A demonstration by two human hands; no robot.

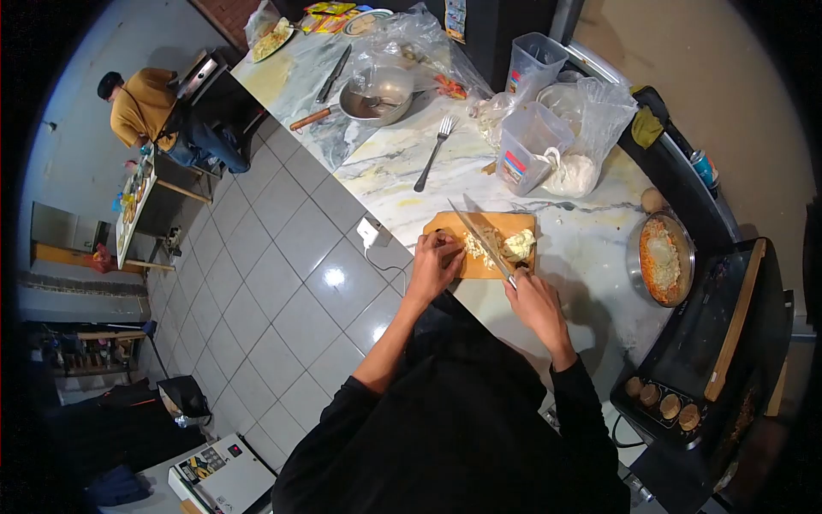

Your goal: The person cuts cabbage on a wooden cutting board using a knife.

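An orange-brown cutting board [462, 224] lies at the counter's front edge with chopped pale pieces [481, 248] across its middle. My right hand [534, 304] is closed round the handle of a knife [486, 238], whose blade points up and left over the pieces. At the board's left side my left hand [435, 264] has its fingers bent together beside the pieces; what they hold, if anything, is too small to make out. A larger pale yellowish chunk [519, 245] sits on the board's right side, right of the blade.
Beyond the board lie a fork [435, 152], a saucepan [375, 101], plastic containers [533, 141] and bags [591, 111]. At right stand a metal bowl of orange and white food [664, 257] and a black griddle [685, 377]. Another person [154, 111] works at the far left.
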